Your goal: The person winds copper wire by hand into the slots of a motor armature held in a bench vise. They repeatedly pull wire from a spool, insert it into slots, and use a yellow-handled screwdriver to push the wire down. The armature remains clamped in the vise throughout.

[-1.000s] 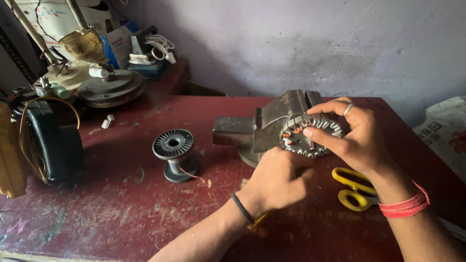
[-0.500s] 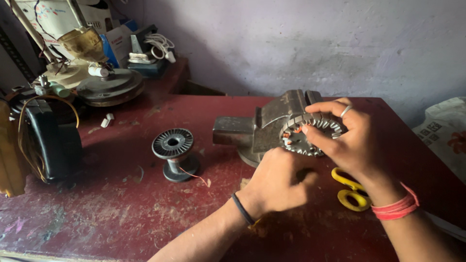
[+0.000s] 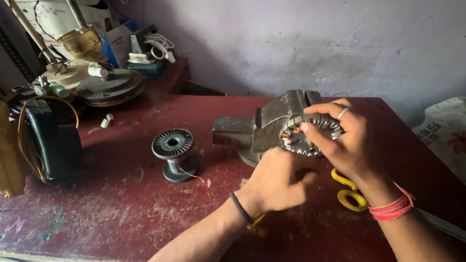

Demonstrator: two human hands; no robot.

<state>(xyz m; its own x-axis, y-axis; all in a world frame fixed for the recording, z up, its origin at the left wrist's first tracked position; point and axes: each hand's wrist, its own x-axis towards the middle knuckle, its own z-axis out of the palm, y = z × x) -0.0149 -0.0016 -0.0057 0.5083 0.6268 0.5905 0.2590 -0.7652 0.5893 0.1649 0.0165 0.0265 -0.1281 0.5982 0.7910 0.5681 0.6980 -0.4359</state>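
**Slotted metal ring held at the vise, both hands on the work**

Underneath everything, a worn dark-red desk, scratched and paint-flecked. At the far left edge, a black machine housing with a loop of coppery wire over its top. Further back on the left, a clutter of round metal discs, a brass-coloured cup and boxes against the wall.

Near the desk's middle, a heavy grey bench vise, lying with its body pointing left. Right against the vise's near end, a round slotted metal ring with many teeth around its rim, orange flecks showing between some of them.

Clamped over that ring from the right, the right hand: fingers curled across the top and outer rim, index fingertip pressed on the toothed face, a ring on one finger, red thread band at the wrist. Grip closed on the ring.

Just below and left of the ring, the left hand: curled into a loose fist, knuckles up, black band at the wrist. Fingertips hidden beneath; contents of that grip impossible to tell.

Left of the vise, well apart from both hands, an upright black wire spool, a thin coppery strand trailing from its base. Beneath the right wrist, yellow scissor handles, partly covered.
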